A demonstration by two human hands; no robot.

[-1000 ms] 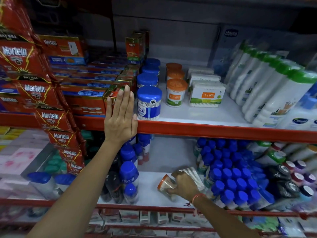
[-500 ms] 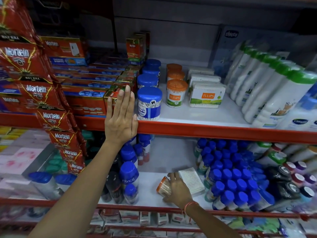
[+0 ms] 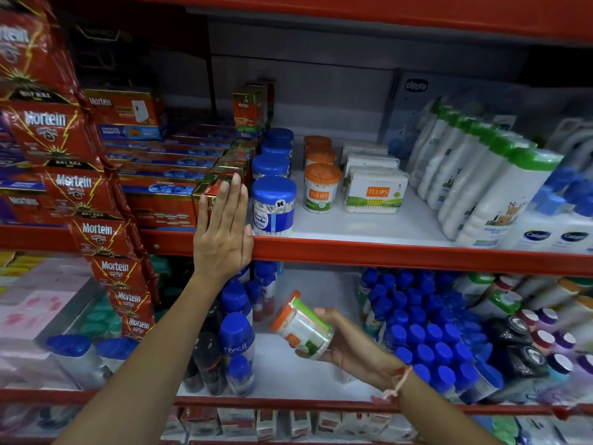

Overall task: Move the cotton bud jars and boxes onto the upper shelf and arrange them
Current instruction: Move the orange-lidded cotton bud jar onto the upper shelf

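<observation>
On the upper shelf (image 3: 369, 253) stand rows of blue-lidded cotton bud jars (image 3: 273, 205), orange-lidded Tulips jars (image 3: 322, 187) and white Tulips boxes (image 3: 376, 191). My left hand (image 3: 223, 234) lies flat, fingers together, against the shelf's red front edge and the Mortein boxes, just left of the front blue jar. My right hand (image 3: 349, 348) is over the lower shelf and grips an orange-lidded cotton bud jar (image 3: 301, 326), tilted with its lid to the upper left. The white box seen earlier is hidden.
Red Mortein packets (image 3: 96, 232) hang at the left, Mortein boxes (image 3: 160, 187) are stacked behind them. White green-capped bottles (image 3: 481, 175) fill the upper right. Blue-capped bottles (image 3: 426, 332) crowd the lower shelf right of my right hand; Nycil bottles (image 3: 236, 345) stand left of it.
My right hand has lifted the orange-lidded jar off the lower shelf and turned it; the white ribbed box it also touched is out of sight. My left hand stayed put.
</observation>
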